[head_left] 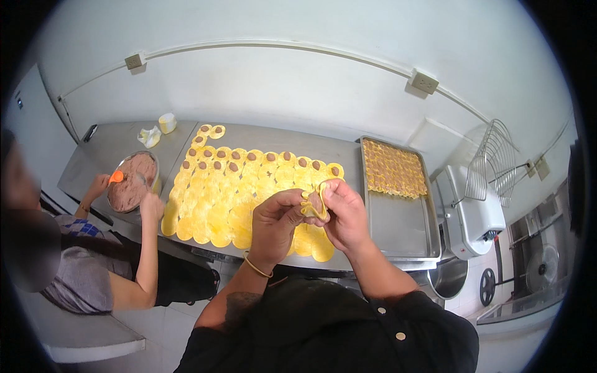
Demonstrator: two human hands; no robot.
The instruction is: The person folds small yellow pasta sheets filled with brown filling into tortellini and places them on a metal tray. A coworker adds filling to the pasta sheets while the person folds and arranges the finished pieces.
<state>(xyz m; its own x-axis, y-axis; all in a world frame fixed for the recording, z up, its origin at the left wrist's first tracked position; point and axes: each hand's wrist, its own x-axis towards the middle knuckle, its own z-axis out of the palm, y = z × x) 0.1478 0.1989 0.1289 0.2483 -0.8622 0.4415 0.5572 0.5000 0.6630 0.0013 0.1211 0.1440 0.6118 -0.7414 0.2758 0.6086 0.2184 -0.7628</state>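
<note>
In front of my chest, my left hand point(275, 222) and my right hand point(346, 214) pinch a dumpling point(312, 210) between them. Its yellow wrapper is gathered in pleats around pinkish-brown filling. Below and beyond it, round yellow dumpling wrappers point(214, 208) overlap in a wide sheet on the steel table point(323, 144). Small balls of filling point(233, 166) sit on the wrappers of the far rows. To the right lies a metal tray point(401, 233), its far part packed with rows of filled dumplings point(393, 168).
At left, a co-worker's hands point(151, 208) work at a bowl of meat filling point(134, 186), one holding an orange scoop point(116, 176). Behind stand a white cup point(167, 122) and a crumpled wrapper point(149, 137). On the right are a white mixer point(476, 214), wire guard point(491, 158) and steel bowl point(450, 278).
</note>
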